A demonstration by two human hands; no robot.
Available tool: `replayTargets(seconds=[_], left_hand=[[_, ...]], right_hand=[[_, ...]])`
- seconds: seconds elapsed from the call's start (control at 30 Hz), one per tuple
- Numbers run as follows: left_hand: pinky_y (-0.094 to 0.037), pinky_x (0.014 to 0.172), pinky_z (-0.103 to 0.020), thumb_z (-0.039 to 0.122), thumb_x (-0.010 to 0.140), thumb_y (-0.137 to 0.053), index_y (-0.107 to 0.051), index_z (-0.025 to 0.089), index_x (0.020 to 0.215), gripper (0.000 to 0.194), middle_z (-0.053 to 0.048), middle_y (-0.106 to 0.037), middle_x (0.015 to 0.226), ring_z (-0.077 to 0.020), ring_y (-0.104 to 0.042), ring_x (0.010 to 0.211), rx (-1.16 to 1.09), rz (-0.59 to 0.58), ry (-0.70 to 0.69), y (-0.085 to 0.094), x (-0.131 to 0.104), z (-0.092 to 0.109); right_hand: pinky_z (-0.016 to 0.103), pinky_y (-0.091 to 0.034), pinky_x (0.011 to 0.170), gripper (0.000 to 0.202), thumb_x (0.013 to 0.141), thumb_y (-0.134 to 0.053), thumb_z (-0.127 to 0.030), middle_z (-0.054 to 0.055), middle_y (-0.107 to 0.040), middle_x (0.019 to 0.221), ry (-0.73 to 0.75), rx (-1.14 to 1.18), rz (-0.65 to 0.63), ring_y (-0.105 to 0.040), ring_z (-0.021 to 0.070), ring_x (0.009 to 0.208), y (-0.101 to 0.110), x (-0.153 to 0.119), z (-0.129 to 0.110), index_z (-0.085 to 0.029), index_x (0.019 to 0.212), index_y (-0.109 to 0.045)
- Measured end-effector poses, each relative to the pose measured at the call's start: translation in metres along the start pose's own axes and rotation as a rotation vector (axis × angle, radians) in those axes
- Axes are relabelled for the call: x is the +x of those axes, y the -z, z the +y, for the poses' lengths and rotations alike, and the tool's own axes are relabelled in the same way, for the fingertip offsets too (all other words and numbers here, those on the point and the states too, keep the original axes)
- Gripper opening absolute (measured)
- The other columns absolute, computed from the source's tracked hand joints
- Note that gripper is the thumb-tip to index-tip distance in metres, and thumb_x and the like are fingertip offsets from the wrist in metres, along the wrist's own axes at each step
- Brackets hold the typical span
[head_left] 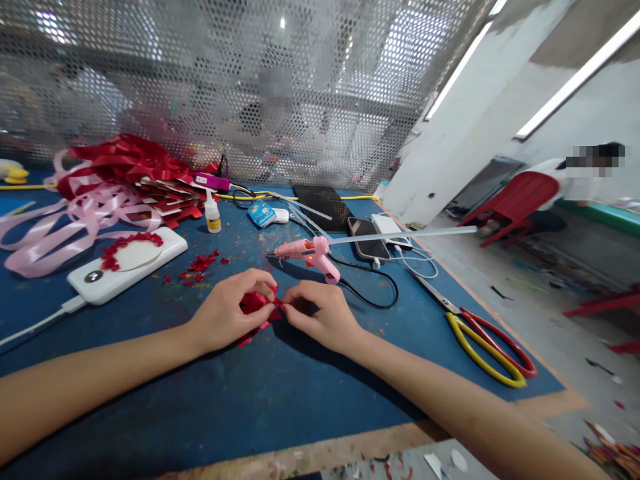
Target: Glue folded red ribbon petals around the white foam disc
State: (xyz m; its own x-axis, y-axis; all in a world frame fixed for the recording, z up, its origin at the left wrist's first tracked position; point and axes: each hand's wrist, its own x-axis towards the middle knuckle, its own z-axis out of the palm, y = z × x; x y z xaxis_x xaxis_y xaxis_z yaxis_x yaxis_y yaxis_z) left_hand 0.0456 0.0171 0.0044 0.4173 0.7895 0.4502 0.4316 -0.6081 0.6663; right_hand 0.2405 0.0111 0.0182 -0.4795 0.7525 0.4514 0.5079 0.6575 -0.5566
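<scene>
Near the middle of the blue table, my left hand [233,310] and my right hand [323,313] face each other, fingertips almost touching. Both pinch a small piece of red ribbon [277,303] between thumb and fingers. More red ribbon pieces [253,303] lie under and behind my left hand, partly hidden by its fingers. Just beyond my hands lies a pink glue gun [305,252] with a long clear glue stick out of its back. Small red scraps [201,262] are scattered past my left hand. A white disc [140,255] edged with red pieces rests on a white power bank [167,248].
Scissors [453,307] with red and yellow handles lie right, near phones [367,239] and cables. A glue bottle [213,217], red ribbons [130,160] and pink ribbons [75,223] sit back left. Perforated metal [200,80] stands behind. A person sits on a red chair [520,197].
</scene>
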Motion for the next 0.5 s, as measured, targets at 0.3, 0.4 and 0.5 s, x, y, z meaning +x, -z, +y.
replayTargets(seconds=[0.3,0.4,0.5], left_hand=[[-0.049,0.082,-0.029,0.021,0.079,-0.058,-0.049,0.023,0.101,0.024,0.001,-0.069,0.087,-0.0143,-0.067,0.082,-0.013,0.003,-0.012,-0.0004,-0.0011,-0.0003],[-0.049,0.084,-0.030,0.020,0.079,-0.058,-0.049,0.023,0.101,0.025,0.001,-0.069,0.085,-0.0143,-0.067,0.081,0.002,-0.003,-0.025,-0.0008,-0.0008,-0.0004],[-0.049,0.084,-0.030,0.019,0.078,-0.058,-0.048,0.024,0.102,0.027,0.002,-0.069,0.083,-0.0143,-0.066,0.081,0.018,-0.008,-0.038,-0.0012,-0.0006,-0.0001]], right_hand=[[0.019,-0.040,0.054,0.006,0.075,-0.055,-0.015,-0.001,-0.061,0.064,-0.003,-0.015,-0.010,-0.052,0.0078,0.054,0.0003,-0.0011,0.0001,-0.017,0.071,-0.059],[0.019,-0.040,0.054,0.005,0.075,-0.054,-0.014,-0.001,-0.061,0.063,0.010,-0.027,-0.010,-0.051,0.0077,0.053,-0.0003,-0.0009,0.0001,-0.017,0.072,-0.058],[0.019,-0.041,0.055,0.005,0.075,-0.054,-0.014,-0.001,-0.061,0.064,0.019,-0.035,-0.019,-0.052,0.0081,0.054,-0.0011,-0.0012,0.0000,-0.017,0.072,-0.058]])
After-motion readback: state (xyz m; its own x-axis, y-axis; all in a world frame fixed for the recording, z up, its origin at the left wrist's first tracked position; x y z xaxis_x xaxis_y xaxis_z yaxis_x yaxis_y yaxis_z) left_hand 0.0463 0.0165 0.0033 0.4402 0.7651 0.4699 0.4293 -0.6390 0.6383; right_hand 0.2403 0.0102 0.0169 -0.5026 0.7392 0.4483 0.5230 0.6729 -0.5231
